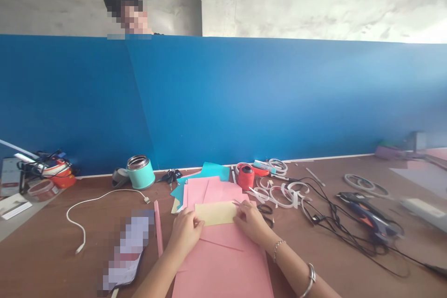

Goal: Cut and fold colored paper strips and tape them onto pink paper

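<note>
A small pale yellow paper (216, 213) lies on a stack of pink paper sheets (223, 260) in front of me. My left hand (185, 233) rests with curled fingers on the yellow paper's left edge. My right hand (249, 220) pinches its right edge, and a thin pointed thing I cannot name sticks out by those fingers. Teal sheets (213, 171) lie under the pink ones at the back.
On the brown table: a white cable (94, 200), a phone (127, 251), a pink strip (158, 228), a teal tin (140, 172), a red spool (246, 177), white rings (279, 193), black cables (335, 223), a glue gun (370, 216). A person sits behind the blue partition (223, 102).
</note>
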### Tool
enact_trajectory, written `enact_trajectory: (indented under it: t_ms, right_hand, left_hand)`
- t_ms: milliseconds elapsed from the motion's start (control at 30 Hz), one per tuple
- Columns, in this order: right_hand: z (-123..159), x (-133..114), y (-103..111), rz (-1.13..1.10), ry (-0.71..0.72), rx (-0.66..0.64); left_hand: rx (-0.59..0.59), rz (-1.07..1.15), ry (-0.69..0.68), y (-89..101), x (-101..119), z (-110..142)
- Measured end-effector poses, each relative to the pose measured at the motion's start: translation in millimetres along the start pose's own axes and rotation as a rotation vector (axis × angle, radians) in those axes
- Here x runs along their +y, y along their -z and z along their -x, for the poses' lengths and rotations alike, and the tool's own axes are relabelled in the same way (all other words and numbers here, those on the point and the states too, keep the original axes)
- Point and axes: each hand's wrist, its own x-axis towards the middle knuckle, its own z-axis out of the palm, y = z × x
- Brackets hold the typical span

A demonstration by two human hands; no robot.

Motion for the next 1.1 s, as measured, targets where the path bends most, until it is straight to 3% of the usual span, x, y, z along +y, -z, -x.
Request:
enact_trajectory:
  t_ms: [200, 300, 400, 533, 700, 933, 1100]
  right_hand:
    - [2, 3, -2, 0.082, 0.089, 0.045]
    - [5, 1, -2, 0.224, 0.238, 0.071]
    - [8, -4, -4, 0.364, 0.422, 0.049]
    - [8, -10, -3, 0.418, 0.575, -0.007]
    - [7, -6, -2, 0.433, 0.560, -0.035]
    - [12, 22, 9, 0.419, 0.489, 0.021]
    - [12, 29, 10, 0.420, 0.470, 0.056]
  left_hand:
    - [0.060, -0.089, -0.040, 4.2, 5, 5]
    - [0.124, -0.133, -0.212, 8.3, 13, 10]
    - [0.094, -0.156, -0.392, 11.7, 23, 13]
    - [0.030, -0.150, -0.458, 12.1, 29, 12]
    - [0.009, -0.205, -0.531, 9.3, 21, 13]
    - [0.024, -0.207, -0.404, 23.4, -5, 18]
    - [0.015, -0.187, -0.410, 28.3, -8, 18]
